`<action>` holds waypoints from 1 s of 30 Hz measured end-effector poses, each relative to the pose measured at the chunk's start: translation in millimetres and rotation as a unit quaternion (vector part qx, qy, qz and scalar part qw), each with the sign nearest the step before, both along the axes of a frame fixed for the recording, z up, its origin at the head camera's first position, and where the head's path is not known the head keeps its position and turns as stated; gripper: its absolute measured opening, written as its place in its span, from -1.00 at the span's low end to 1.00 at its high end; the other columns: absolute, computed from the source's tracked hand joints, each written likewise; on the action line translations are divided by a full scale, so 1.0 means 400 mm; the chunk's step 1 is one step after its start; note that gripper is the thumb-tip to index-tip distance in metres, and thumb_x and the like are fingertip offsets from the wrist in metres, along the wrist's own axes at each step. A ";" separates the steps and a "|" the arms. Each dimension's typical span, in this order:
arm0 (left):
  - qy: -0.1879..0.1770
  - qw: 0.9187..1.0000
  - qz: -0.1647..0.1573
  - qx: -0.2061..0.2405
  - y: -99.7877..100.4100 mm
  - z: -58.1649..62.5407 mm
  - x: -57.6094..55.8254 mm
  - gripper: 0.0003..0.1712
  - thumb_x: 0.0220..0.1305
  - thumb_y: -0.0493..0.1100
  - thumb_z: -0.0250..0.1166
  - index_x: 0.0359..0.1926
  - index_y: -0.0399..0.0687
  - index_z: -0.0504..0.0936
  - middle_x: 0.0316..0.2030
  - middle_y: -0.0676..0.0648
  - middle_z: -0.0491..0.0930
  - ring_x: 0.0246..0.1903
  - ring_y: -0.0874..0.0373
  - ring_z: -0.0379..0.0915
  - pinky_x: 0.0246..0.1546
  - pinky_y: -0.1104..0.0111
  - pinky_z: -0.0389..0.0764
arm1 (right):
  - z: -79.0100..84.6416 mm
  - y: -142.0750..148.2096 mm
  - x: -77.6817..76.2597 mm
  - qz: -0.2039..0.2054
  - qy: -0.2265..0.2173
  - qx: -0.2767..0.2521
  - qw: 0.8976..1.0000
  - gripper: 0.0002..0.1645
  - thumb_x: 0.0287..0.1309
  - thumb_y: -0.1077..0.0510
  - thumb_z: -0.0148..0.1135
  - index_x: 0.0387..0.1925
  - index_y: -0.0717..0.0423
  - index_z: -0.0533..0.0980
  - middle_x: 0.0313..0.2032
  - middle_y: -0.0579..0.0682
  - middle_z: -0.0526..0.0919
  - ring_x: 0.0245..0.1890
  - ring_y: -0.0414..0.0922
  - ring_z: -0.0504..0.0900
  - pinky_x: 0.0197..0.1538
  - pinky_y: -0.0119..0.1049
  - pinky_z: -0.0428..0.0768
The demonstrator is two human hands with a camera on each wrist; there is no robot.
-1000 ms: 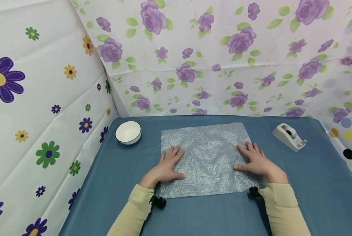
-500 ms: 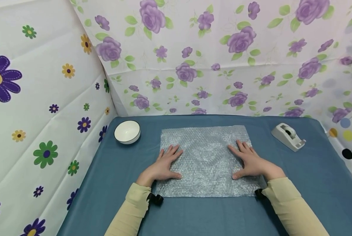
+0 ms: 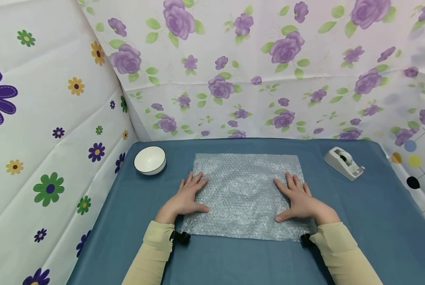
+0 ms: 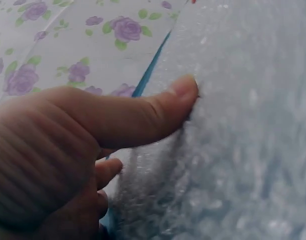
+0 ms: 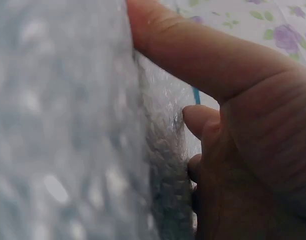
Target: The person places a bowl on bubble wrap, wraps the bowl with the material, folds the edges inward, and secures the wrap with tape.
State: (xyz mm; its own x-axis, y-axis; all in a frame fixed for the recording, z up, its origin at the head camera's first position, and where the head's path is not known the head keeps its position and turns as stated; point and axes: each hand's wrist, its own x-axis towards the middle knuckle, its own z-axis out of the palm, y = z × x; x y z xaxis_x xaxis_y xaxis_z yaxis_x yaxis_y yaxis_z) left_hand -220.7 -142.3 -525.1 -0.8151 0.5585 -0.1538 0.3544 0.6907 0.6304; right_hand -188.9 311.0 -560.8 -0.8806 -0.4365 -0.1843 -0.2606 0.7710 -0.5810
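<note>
A clear sheet of bubble wrap (image 3: 244,194) lies flat in the middle of the blue-covered table. On its left side rests my left hand (image 3: 184,200), fingers spread and straight, thumb pointing inward. My right hand (image 3: 301,202) lies on the right side of the sheet, its fingers likewise spread. In the left wrist view, the left thumb (image 4: 143,115) touches the bubbly surface. The right wrist view shows the right thumb (image 5: 188,45) against the bubble wrap, with the other fingertips partly hidden behind the palm.
A white bowl with a dark rim (image 3: 150,160) stands at the back left. At the back right is a white tape dispenser (image 3: 344,163). Flower-printed sheets (image 3: 198,79) hang behind and to the left of the blue tablecloth (image 3: 234,263).
The bubble wrap has turned slightly, its right side coming nearer to me. My right hand has shifted a little left and down on it. My left hand has slid slightly left.
</note>
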 end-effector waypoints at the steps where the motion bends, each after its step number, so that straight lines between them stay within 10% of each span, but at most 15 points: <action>1: -0.002 1.000 0.005 0.000 -0.004 0.001 0.000 0.20 0.20 0.05 0.66 0.69 -0.11 0.18 0.71 -0.26 -0.15 0.66 -0.30 -0.56 0.57 -0.29 -0.40 | -0.001 -0.003 0.002 -0.005 -0.003 -0.001 1.000 0.64 -0.16 -0.56 0.61 0.77 -0.22 -0.11 0.67 0.30 -0.55 0.61 0.40 -0.62 0.46 0.49 -0.59; 12: -0.022 1.000 0.005 0.000 -0.012 0.007 -0.003 0.18 0.20 -0.02 0.66 0.69 -0.12 0.19 0.71 -0.28 -0.18 0.66 -0.33 -0.56 0.55 -0.33 -0.41 | 0.042 -0.027 0.022 -0.023 -0.008 -0.014 1.000 0.63 -0.15 -0.43 0.69 0.74 0.08 -0.01 0.65 0.42 -0.49 0.59 0.48 -0.58 0.44 0.54 -0.54; 30: -0.023 1.000 0.003 -0.015 -0.016 0.004 -0.008 0.17 0.22 -0.01 0.65 0.70 -0.06 0.19 0.71 -0.25 -0.22 0.66 -0.29 -0.60 0.55 -0.31 -0.45 | 0.052 -0.008 0.023 0.005 -0.018 -0.056 0.998 0.47 0.05 -0.29 0.64 0.74 0.04 -0.03 0.65 0.41 -0.51 0.59 0.44 -0.62 0.44 0.48 -0.64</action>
